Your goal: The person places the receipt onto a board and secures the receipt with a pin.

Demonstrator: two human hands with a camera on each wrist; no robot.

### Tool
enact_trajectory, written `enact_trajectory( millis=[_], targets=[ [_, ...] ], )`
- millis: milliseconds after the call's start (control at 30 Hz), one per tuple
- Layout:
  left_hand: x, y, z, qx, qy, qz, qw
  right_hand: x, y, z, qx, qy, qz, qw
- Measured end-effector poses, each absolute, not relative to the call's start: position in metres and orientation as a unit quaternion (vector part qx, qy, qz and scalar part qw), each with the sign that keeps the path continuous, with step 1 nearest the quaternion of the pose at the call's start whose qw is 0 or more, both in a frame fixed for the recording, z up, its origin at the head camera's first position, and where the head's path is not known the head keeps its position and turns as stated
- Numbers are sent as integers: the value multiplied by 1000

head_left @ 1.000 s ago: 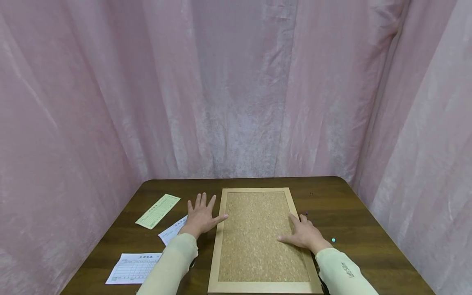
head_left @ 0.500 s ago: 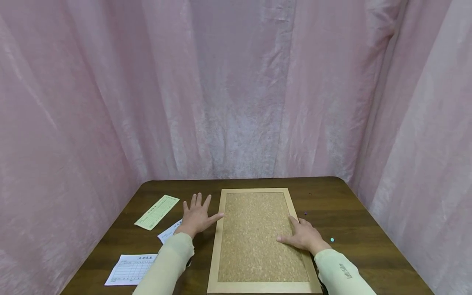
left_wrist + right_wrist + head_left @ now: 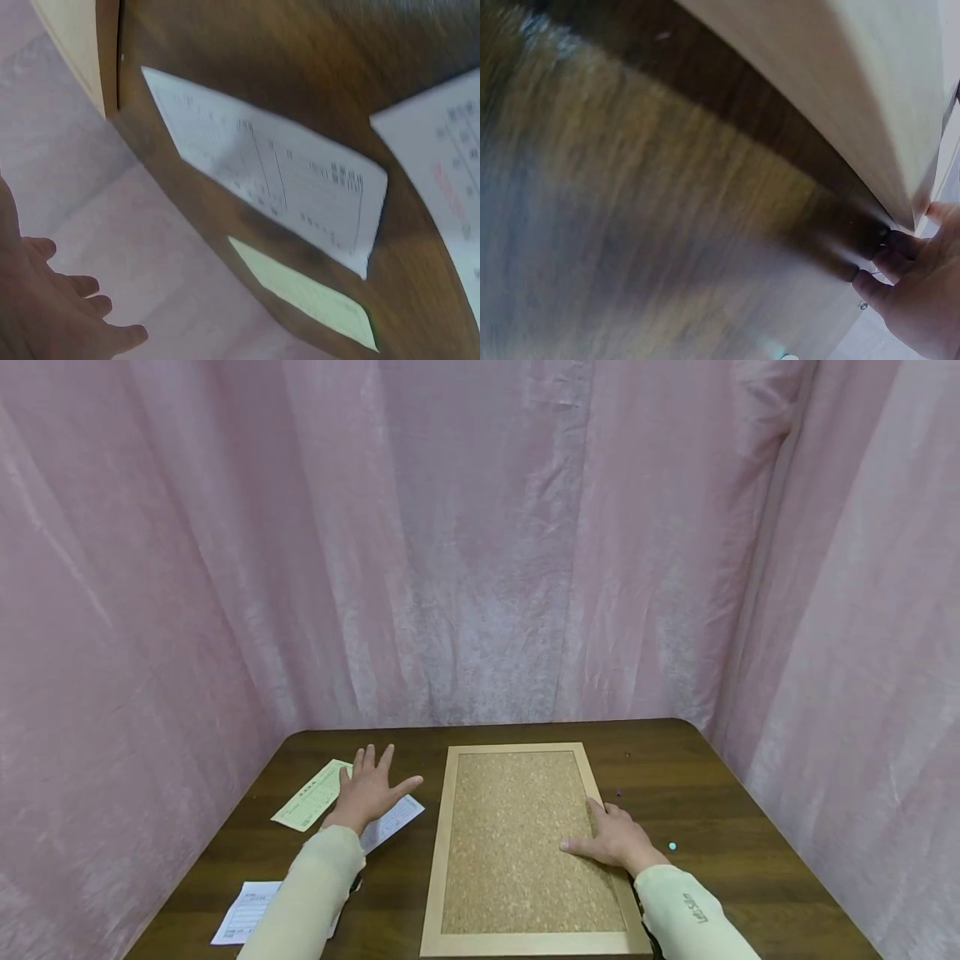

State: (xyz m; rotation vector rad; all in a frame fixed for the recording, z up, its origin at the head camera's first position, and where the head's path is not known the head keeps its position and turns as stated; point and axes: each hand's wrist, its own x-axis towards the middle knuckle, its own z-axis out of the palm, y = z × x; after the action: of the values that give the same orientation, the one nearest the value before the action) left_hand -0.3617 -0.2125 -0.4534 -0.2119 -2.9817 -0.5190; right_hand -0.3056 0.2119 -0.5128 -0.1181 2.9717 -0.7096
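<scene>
The left hand lies flat with its fingers straight and spread, thumb pointing right, holding nothing; whether the palm presses down or floats just above the surface cannot be told. Beneath it sits a white printed slip, whose right end shows beyond the wrist, and its fingertips reach over the near end of a pale green slip lying just to the left and farther away. In the left wrist view the hand shows only in the lower left corner, its fingers loosely extended, with the white slip and the green slip beside each other on the dark wood. The pale-sleeved forearm runs back toward the near edge, covering part of a white form sheet at the near left.

The right hand rests flat and relaxed, grasping nothing, on the right side of the framed cork board: index finger pointing left across the cork, the other fingers over the wooden frame. The board lies lengthwise in the middle of the brown table. Just right of that hand a small teal pushpin lies on the wood. Pink curtains close the far side and both flanks.
</scene>
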Motion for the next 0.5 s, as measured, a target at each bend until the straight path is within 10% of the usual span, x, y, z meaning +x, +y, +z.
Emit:
enact_trajectory(
  millis=[500],
  targets=[
    [-365, -264, -430, -20, -976, -208, 64, -304, 213, -513, -33, 976, -211, 31]
  ],
)
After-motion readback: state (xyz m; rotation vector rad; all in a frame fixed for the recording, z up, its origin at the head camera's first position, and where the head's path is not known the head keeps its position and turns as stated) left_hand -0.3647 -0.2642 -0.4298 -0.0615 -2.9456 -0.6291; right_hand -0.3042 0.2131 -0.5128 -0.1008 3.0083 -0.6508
